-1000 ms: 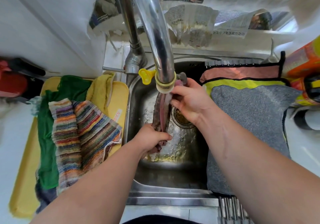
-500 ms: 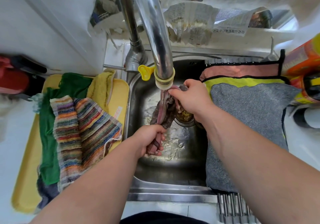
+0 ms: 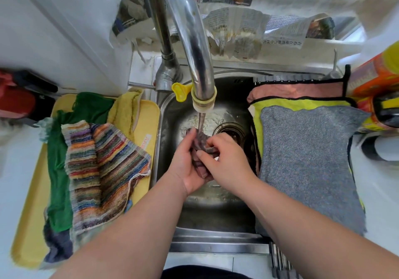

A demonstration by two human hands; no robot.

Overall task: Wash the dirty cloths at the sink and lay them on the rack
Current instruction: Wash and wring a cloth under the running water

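A small dark purplish cloth is bunched up between both hands over the steel sink, right under the running tap. My left hand cups and grips it from below and the left. My right hand pinches it from the right, fingers curled over the wad. On the rack across the sink's right side lie a grey cloth, a yellow-green one and a pink one.
A yellow tray left of the sink holds a striped cloth, a green cloth, a yellow towel and a dark one. Orange packaging stands at the far right. The drain lies beside the hands.
The cloth hung stretched between a raised right hand and a lower left hand. Both hands have come together lower in the sink and gathered it into a wad under the stream.
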